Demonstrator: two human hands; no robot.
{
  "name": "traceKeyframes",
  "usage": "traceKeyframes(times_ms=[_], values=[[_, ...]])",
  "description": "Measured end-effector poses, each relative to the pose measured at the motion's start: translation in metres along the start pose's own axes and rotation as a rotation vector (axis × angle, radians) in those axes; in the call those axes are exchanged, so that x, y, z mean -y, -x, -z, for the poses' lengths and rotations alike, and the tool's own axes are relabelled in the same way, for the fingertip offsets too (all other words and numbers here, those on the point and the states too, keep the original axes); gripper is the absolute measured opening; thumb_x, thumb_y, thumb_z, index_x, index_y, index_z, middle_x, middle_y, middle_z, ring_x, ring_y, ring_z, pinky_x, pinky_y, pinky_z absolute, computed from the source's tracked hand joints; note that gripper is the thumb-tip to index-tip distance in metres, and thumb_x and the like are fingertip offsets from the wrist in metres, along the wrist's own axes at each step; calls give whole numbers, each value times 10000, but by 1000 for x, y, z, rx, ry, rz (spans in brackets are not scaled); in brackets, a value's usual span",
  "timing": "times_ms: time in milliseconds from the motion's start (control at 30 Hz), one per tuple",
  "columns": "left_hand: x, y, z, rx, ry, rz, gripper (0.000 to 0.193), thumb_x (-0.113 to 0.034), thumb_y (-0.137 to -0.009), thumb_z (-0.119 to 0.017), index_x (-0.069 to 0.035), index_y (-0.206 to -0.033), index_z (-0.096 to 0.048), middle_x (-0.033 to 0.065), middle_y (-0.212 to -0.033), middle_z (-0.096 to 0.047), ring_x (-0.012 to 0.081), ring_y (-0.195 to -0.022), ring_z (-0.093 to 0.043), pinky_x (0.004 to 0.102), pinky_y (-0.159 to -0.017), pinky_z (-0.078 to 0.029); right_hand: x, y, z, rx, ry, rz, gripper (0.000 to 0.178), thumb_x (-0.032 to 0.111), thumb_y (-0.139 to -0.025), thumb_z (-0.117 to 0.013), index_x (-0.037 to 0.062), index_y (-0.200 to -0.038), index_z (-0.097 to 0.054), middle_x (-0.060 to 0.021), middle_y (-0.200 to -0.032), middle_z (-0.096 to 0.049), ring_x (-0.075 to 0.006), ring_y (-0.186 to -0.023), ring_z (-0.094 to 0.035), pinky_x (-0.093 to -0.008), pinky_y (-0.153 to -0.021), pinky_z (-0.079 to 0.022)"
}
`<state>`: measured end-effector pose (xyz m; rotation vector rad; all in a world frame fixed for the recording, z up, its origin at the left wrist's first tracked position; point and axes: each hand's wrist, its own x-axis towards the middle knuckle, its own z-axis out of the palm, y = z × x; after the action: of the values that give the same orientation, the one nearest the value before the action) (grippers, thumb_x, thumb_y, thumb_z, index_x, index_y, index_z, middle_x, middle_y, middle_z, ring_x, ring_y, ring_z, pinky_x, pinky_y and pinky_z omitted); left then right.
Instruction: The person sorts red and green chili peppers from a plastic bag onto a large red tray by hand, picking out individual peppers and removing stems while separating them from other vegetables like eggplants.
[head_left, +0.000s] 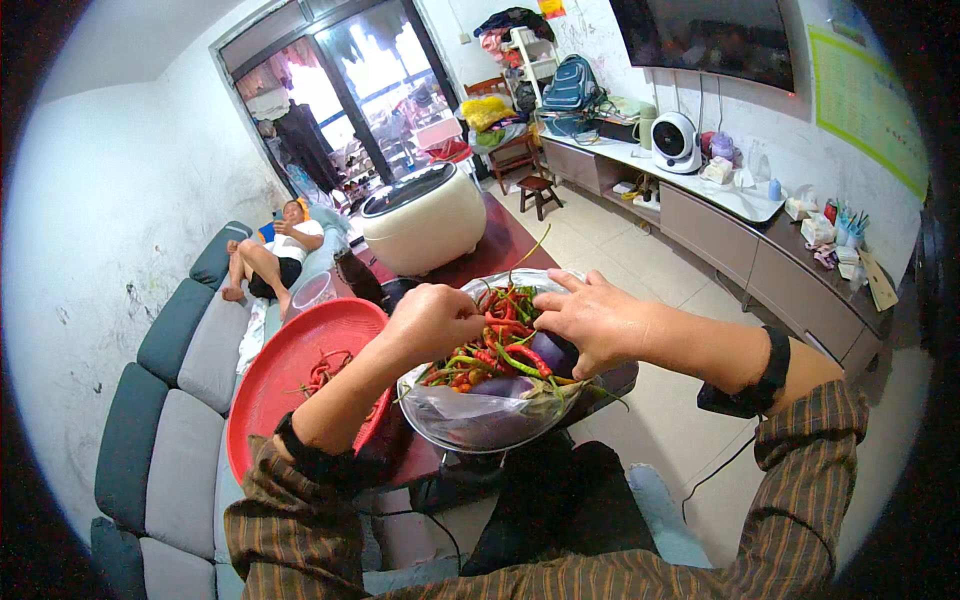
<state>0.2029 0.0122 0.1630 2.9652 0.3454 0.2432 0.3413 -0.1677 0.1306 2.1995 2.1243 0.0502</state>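
Sorting chillies [497,345] in the steel bowl [470,425], the left hand [432,320] seems curled shut on one, the right hand [590,318] spread open; next, likely a careful pinch and transfer to the red basket [290,385].

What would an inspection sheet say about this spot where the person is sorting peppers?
Surface: dark red-brown table, mostly covered.
Job's things: metal bowl heaped with red and green chili peppers and a purple eggplant; red colander holding a few chilies.
Clutter: white round appliance, clear cup.
Hands: left hand closed over the peppers; right hand resting on them, fingers spread.
Cables: black cable on the floor.
Surroundings: grey sofa with a person lying on it; long sideboard.
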Motion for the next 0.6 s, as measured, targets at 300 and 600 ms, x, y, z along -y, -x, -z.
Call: traceKeyframes(times_ms=[300, 600], values=[[38, 60, 15, -122, 562, 189, 252, -203, -843, -555, 33, -874, -637, 58, -675, -610, 113, -600, -573, 252, -563, -470, 0, -3, -4, 12, -14, 17, 758, 327, -558, -738, 185, -1257, -482, -88, -1319, -401, -387, -1287, -216, -563, -924, -317], [63, 89, 26, -287, 1086, 304, 195, -206, -918, -479, -28, -961, -545, 50, -777, -601, 126, -684, -583, 251, -617, -484, -3, -7, -12, -178, -40, 181, 727, 291, -500, -757, 144, -1178, -540, -104, -1234, -474, -379, -1256, -278, -537, -943, -316]])
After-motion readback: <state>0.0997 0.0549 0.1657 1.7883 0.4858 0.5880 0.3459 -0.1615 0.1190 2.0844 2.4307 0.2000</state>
